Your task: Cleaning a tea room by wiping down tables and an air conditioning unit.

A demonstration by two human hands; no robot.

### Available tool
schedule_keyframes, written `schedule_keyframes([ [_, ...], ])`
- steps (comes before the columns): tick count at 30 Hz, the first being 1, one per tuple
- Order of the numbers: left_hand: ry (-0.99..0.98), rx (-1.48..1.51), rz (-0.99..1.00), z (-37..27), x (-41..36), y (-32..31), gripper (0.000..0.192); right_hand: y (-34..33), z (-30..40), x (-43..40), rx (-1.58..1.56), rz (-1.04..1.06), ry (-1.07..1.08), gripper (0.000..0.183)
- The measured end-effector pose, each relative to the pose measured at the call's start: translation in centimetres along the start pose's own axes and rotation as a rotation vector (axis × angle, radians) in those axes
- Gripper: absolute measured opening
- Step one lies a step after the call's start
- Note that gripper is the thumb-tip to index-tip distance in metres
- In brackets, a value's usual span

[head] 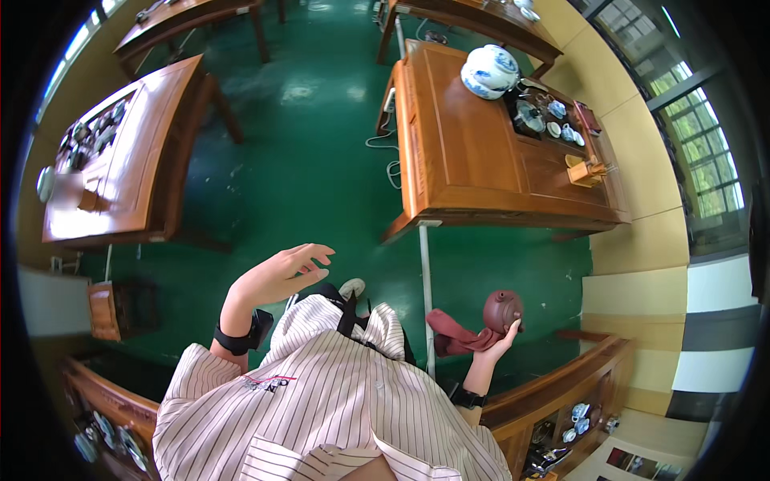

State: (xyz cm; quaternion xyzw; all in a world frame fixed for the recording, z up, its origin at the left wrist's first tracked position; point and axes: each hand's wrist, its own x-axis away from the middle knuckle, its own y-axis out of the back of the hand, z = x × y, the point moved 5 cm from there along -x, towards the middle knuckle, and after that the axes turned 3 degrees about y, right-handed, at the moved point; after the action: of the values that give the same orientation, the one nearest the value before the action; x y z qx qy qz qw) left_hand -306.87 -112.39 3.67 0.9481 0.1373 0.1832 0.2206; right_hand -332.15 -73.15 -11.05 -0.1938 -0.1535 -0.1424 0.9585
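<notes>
My right hand (500, 347) holds a round reddish-brown clay teapot (503, 311) with its lid on, a dark red cloth (458, 337) lying under it and hanging to the left. That hand is out to the right, above the green floor. In front of my body, further left, my left hand (296, 270) is raised with its fingers apart and slightly bent, holding nothing. Each arm wears a black strap. The teapot's underside is hidden by the hand and cloth.
A wooden tea table (475, 192) stands ahead right, bearing a blue-and-white porcelain jar (490, 72), cups and a wooden utensil holder (585, 174). Another table (157, 150) stands left, a wooden stool (103, 309) near it. More wooden furniture (550, 385) is behind me. A pale pipe (426, 270) crosses the floor.
</notes>
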Motion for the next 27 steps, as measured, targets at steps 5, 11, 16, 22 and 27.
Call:
schedule_keyframes([
  [5,-0.081,-0.117,0.078,-2.5,-11.3,3.0,0.037,-5.1,0.8,-8.0,0.131,0.079,-0.103,0.054],
  [11,0.046,-0.134,-0.042,-3.0,-19.0,4.7,0.038,-14.6,-0.1,-16.8,0.168,0.081,-0.156,0.057],
  [16,0.133,-0.066,-0.073,-1.7,-24.5,4.3,0.038,-23.1,-2.3,-22.1,0.203,0.35,-0.105,0.071],
  [22,0.158,0.082,-0.229,-3.4,-27.9,6.5,0.039,-39.1,-5.2,-14.5,0.416,1.086,-0.302,0.049],
  [27,0.114,0.194,-0.094,-2.9,-31.4,7.8,0.05,-46.6,-5.8,-7.0,0.55,1.59,-0.348,0.056],
])
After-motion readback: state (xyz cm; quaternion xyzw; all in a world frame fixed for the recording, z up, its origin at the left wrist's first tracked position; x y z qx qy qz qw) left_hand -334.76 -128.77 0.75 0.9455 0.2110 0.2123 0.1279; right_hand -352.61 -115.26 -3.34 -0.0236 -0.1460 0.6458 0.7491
